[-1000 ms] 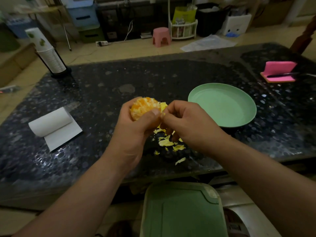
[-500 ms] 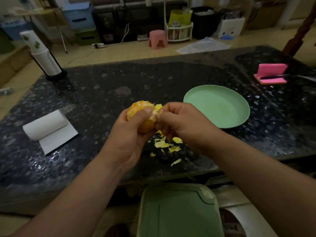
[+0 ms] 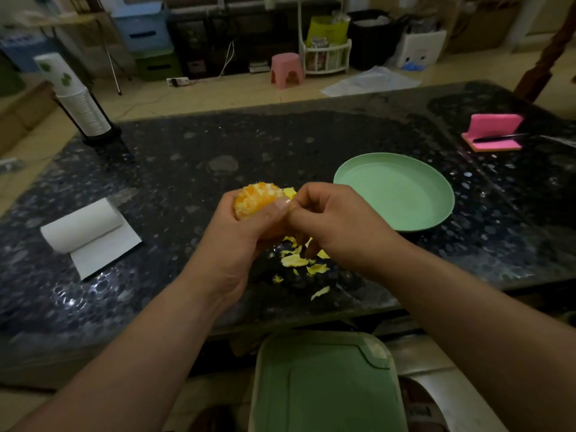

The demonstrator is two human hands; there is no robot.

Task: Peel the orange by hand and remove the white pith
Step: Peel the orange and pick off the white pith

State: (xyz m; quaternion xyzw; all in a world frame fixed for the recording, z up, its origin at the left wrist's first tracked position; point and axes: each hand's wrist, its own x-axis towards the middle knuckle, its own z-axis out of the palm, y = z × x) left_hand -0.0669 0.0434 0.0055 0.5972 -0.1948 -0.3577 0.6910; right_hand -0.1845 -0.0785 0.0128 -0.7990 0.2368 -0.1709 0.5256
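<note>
Progress: I'd put it well past halfway. The top of the orange [image 3: 255,199] is bare: segments showing, mottled orange with white pith flecks all over. Its lower half is hidden inside the left hand [image 3: 237,241], so I can't tell how much peel is left there. A pale yellow flap [image 3: 288,192] sticks up at the orange's right edge, right at the right hand's fingertips. The hands are together, touching at the thumbs, held above the tabletop [image 3: 187,169]. The left hand is wrapped round the orange, thumb lying across its near side. The right hand [image 3: 336,226] has its fingers curled and looks to be pinching the flap between thumb and forefinger. The contact is mostly hidden by the knuckles, so that's a judgement. Scraps [image 3: 299,261] lie on the tabletop under and just nearer than the right hand, 6 or more small pieces, pale side up. The plate [image 3: 392,194] sits to the right of the right hand and beyond it, with nothing in it. Left to do, my read: pull off the flap, check the hidden underside, then pick off the pith, which looks like the bulk of the remaining work. The surface looks soft and ragged, so a hard pinch could tear a segment.
</note>
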